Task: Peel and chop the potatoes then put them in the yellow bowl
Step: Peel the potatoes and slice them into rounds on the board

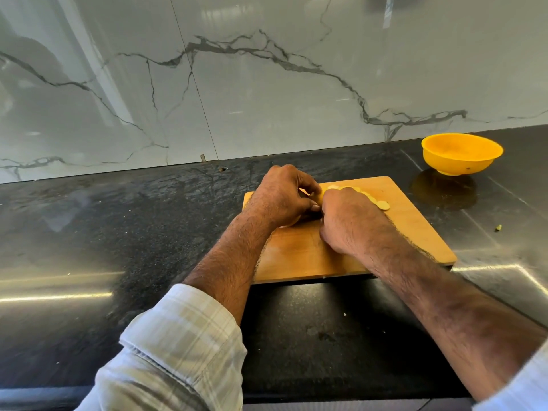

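Note:
A wooden cutting board point(415, 232) lies on the black counter. My left hand point(284, 194) is curled over a pale peeled potato point(315, 196) at the board's far left and holds it down. My right hand point(347, 221) sits right beside it with curled fingers. It appears to grip a knife, of which only a dark sliver point(315, 215) shows between the hands. A row of thin potato slices point(382, 204) trails off to the right behind my right hand. The yellow bowl point(461, 154) stands at the back right, apart from the board, and looks empty.
The marble wall point(267, 99) rises directly behind the counter. A small scrap point(498, 227) lies on the counter right of the board. The counter's front edge runs below my forearms.

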